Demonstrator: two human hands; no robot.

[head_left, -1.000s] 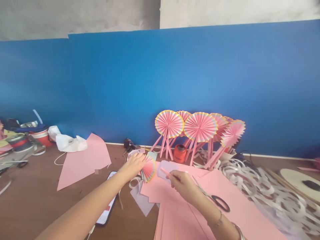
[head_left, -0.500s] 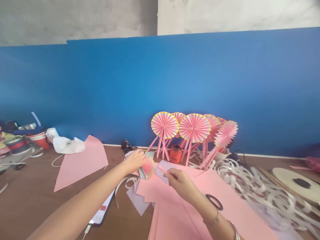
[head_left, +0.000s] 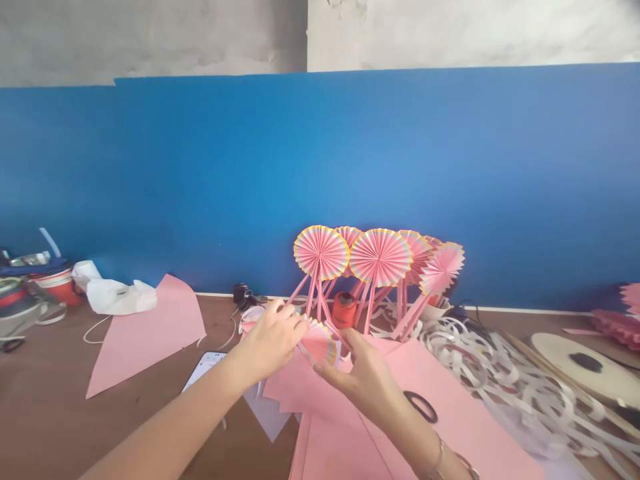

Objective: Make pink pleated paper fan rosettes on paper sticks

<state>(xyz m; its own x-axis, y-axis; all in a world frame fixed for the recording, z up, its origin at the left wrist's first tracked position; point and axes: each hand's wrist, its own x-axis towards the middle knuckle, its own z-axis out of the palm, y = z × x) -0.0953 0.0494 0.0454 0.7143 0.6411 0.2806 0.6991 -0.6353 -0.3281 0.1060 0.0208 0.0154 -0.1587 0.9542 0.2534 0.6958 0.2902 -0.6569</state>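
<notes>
My left hand (head_left: 270, 337) and my right hand (head_left: 363, 373) meet over the table, both closed on a small pleated pink paper fan (head_left: 320, 341) with a yellow rim. The left fingers pinch its left end, the right fingers hold its right side, where a thin pink stick shows. Under the hands lies a stack of pink paper sheets (head_left: 350, 433). Behind them, several finished round pink fans on stick handles (head_left: 375, 260) lean against the blue wall (head_left: 320, 180).
Black-handled scissors (head_left: 421, 405) lie on the pink sheets by my right wrist. A phone (head_left: 203, 365) lies under my left forearm. An orange spool (head_left: 344, 308), curled white paper strips (head_left: 500, 373), a loose pink sheet (head_left: 145, 333) and cluttered tubs (head_left: 45, 280) surround them.
My right hand has come left and joined the left hand on the small fan. The fan has been lifted a little and turned. The view has shifted slightly right.
</notes>
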